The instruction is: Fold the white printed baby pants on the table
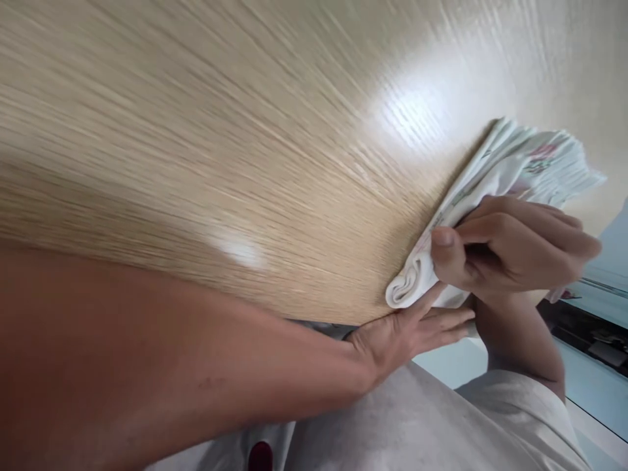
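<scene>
Apparently folding the cloth [498, 171] at the table [235, 163] edge, bracing it with the straight-fingered, ungrasping left hand [409, 333], laying the curled right hand [523, 245] against it (cannot tell if pinching), and likely needing steady pressure next.

Pale wood-grained counter [196, 131] under bright light, with light blue surfaces at the right edge.
The counter fills most of the view, its fine streaked grain fanning across a glossy top; a large white glare [415, 118] sits right of centre, and a smaller reflection [243, 252] shines nearer the close edge. At the lower right a dark recess [589, 330] holds unclear shapes, bordered by a pale blue panel [596, 379] crossed lower down by a thin dark line.
</scene>
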Demonstrator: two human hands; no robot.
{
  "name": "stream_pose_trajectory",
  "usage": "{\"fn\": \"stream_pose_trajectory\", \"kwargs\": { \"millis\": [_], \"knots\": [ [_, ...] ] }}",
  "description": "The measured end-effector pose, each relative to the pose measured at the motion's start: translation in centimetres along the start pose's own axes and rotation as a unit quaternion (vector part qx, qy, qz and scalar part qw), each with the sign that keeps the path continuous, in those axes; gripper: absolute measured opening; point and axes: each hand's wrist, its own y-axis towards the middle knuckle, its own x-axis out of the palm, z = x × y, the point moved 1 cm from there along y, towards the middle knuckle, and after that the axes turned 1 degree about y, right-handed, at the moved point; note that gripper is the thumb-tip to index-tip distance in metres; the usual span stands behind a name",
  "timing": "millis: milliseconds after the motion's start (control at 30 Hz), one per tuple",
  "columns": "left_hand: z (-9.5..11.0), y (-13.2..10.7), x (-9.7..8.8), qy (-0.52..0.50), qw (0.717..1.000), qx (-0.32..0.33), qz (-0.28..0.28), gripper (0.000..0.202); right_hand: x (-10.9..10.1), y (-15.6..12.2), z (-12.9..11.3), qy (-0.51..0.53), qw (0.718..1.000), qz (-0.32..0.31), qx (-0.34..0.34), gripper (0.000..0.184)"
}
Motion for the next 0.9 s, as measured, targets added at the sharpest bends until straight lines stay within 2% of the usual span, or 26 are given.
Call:
{"fn": "stream_pose_trajectory", "kwargs": {
  "millis": [33,67,100,133,167,200,233,267,300,333,400,467,533,567,633,700,733,800,833,900],
  "knots": [
    [0.0,-0.1,-0.1,0.255,0.959,0.091,-0.087,0.056,0.1,0.2,0.2,-0.001,1.000,0.000,-0.015,0.044],
    [-0.2,-0.2,-0.1,0.502,0.830,0.183,-0.157,0.055,0.1,0.5,0.4,-0.006,1.000,-0.002,-0.030,0.046],
    [-0.3,-0.3,0.0,0.706,0.631,0.262,-0.188,0.053,0.1,0.9,0.7,-0.017,0.999,-0.003,-0.049,0.048],
    [-0.6,-0.4,0.0,0.846,0.388,0.309,-0.196,0.053,0.1,1.3,1.0,-0.033,0.997,0.000,-0.071,0.049],
    [-0.8,-0.6,0.0,0.917,0.149,0.317,-0.193,0.054,0.1,1.9,1.3,-0.054,0.994,0.010,-0.092,0.051],
    [-0.9,-0.7,0.0,0.934,-0.044,0.302,-0.186,0.055,0.0,2.4,1.8,-0.076,0.992,0.016,-0.102,0.053],
    [-0.9,-0.9,-0.1,0.927,-0.177,0.279,-0.179,0.057,-0.1,3.1,2.3,-0.092,0.990,0.021,-0.103,0.056],
    [-0.9,-1.0,0.0,0.916,-0.252,0.261,-0.172,0.056,-0.2,3.7,3.0,-0.096,0.991,0.013,-0.090,0.061],
    [-0.9,-1.2,0.0,0.909,-0.285,0.255,-0.167,0.056,-0.3,4.3,3.6,-0.094,0.994,-0.008,-0.063,0.065],
    [-0.9,-1.2,-0.1,0.908,-0.296,0.251,-0.160,0.055,-0.3,4.7,4.3,-0.085,0.995,-0.040,-0.024,0.068],
    [-0.9,-1.3,-0.4,0.909,-0.301,0.245,-0.150,0.054,-0.1,5.1,5.5,-0.058,0.990,-0.116,0.052,0.069],
    [-0.9,-1.3,-0.9,0.909,-0.310,0.232,-0.153,0.052,0.4,4.8,6.2,-0.034,0.984,-0.150,0.094,0.066],
    [-0.9,-1.3,-1.3,0.910,-0.314,0.216,-0.162,0.053,1.1,3.9,6.3,-0.011,0.988,-0.126,0.093,0.062],
    [-0.8,-1.4,-1.3,0.913,-0.307,0.212,-0.168,0.055,1.5,3.3,6.3,-0.003,0.991,-0.100,0.085,0.060],
    [-0.6,-1.7,-0.8,0.922,-0.273,0.209,-0.176,0.065,2.0,2.6,5.9,0.004,0.997,-0.037,0.071,0.056],
    [-0.3,-1.9,0.6,0.927,-0.236,0.222,-0.188,0.070,1.4,2.6,5.4,-0.005,0.997,0.034,0.073,0.051],
    [-0.1,-1.7,1.4,0.926,-0.220,0.234,-0.196,0.068,0.3,2.8,5.0,-0.008,0.995,0.066,0.080,0.050],
    [0.6,-0.9,3.4,0.922,-0.190,0.260,-0.215,0.055,-3.3,3.4,3.7,0.004,0.991,0.099,0.088,0.046],
    [1.0,-0.2,4.4,0.919,-0.176,0.272,-0.224,0.047,-5.7,3.5,2.6,0.019,0.992,0.090,0.085,0.042],
    [2.3,1.6,6.1,0.918,-0.147,0.286,-0.233,0.033,-10.8,2.5,0.1,0.056,0.996,0.005,0.068,0.024]
  ]
}}
